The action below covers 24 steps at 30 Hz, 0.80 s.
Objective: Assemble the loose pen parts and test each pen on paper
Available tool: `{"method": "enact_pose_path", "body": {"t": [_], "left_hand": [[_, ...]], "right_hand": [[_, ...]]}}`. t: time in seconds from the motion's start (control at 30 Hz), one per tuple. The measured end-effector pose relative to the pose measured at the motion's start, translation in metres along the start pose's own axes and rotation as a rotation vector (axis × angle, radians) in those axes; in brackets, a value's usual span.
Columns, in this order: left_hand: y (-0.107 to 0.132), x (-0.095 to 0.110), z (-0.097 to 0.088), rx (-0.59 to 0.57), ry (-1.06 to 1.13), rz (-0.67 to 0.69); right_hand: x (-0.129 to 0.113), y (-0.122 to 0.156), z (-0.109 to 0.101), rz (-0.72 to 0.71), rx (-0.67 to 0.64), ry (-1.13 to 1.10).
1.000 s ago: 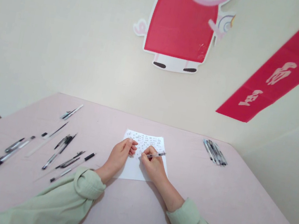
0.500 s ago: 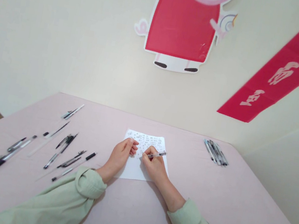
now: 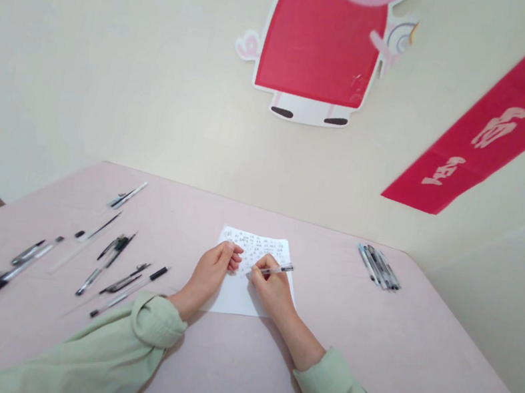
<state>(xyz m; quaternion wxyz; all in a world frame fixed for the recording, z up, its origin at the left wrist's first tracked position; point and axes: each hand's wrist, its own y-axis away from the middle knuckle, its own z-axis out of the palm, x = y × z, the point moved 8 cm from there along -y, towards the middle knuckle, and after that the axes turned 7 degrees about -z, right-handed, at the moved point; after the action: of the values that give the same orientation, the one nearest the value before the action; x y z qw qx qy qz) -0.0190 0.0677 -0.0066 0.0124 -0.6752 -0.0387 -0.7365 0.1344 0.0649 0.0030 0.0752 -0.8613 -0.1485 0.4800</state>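
Observation:
A small white sheet of paper (image 3: 253, 246) covered with handwriting lies on the pink table (image 3: 407, 357). My right hand (image 3: 271, 289) grips a clear pen (image 3: 278, 270) with its tip down on the sheet. My left hand (image 3: 212, 272) rests on the paper's left side, fingers curled and pressing it flat. Both arms wear pale green sleeves.
Several pens and pen parts (image 3: 109, 257) lie scattered over the table's left half. A tight bunch of pens (image 3: 379, 266) lies at the far right. The cream wall behind carries a red cartoon cut-out (image 3: 320, 44) and a red banner (image 3: 500, 116).
The pen in my right hand has shifted slightly to the right across the paper. My left hand has stayed where it was.

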Motion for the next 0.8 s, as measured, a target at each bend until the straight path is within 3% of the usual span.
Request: {"method": "enact_pose_path", "body": {"t": [0.8], "left_hand": [[0.0003,0.0007,-0.0006,-0.001,-0.002,0.001]], "right_hand": [[-0.0029,0.0006,0.0003,-0.009,-0.019,0.009]]}}
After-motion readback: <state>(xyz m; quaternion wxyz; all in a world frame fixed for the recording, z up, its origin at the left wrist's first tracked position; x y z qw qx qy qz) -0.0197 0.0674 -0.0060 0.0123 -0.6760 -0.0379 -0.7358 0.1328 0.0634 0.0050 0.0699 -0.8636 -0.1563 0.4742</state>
